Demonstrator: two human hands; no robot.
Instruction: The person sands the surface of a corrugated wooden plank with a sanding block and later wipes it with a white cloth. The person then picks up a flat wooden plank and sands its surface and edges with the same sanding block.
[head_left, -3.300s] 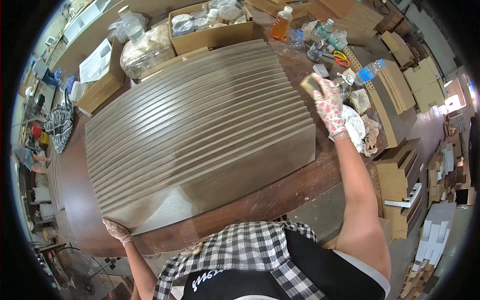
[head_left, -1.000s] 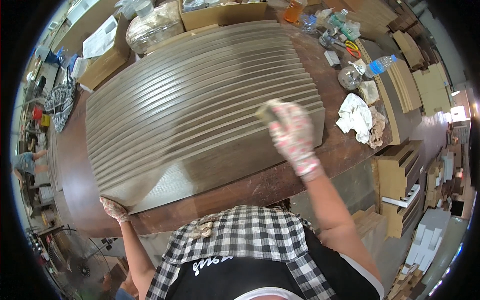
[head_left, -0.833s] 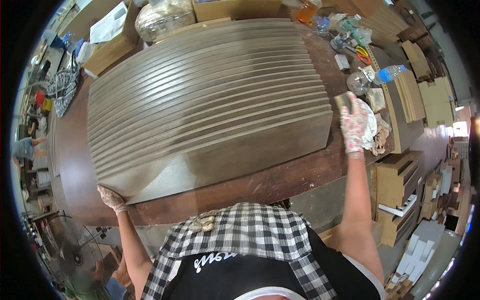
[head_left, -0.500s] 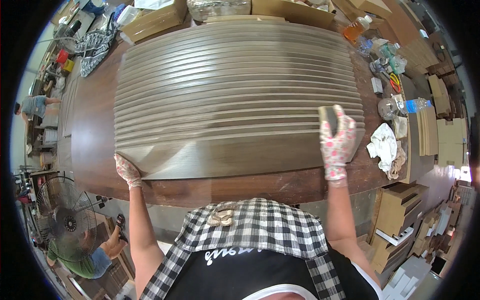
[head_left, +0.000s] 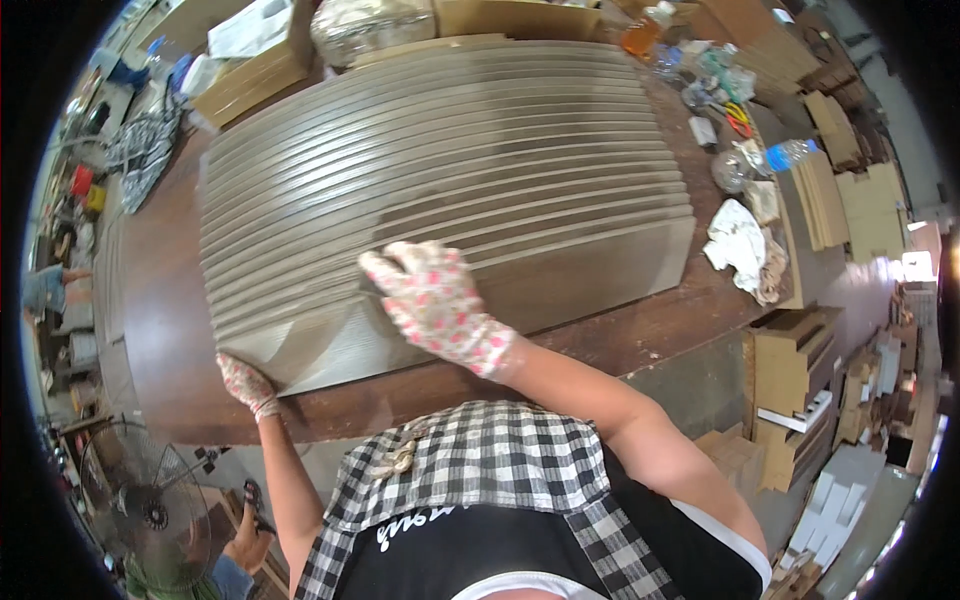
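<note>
Grey-brown wood-grain boards (head_left: 450, 150) lie across the table in what look like overlapping rows, their long edges forming ridges. The nearest board (head_left: 590, 275) shows its broad flat face. My right hand (head_left: 435, 300), in a white glove with pink spots, is over the middle of the near rows, fingers bent round a small dark block (head_left: 372, 287) that looks like a sanding block. Most of that block is hidden under the fingers. At the near left corner of the nearest board, my left hand (head_left: 247, 385), gloved alike, holds the edge.
Brown table (head_left: 160, 320) under the boards. Cardboard boxes (head_left: 255, 95) and a plastic-wrapped bundle (head_left: 370, 28) line the far side. On the right are bottles (head_left: 790, 154), orange-handled scissors (head_left: 738, 120) and a white cloth (head_left: 735, 240). A standing fan (head_left: 150, 500) and another person (head_left: 245, 550) are at lower left.
My right hand has swept left from the right end of the boards to the middle, still with the block. My left hand stays at the corner. The whole view has shifted and tilted.
</note>
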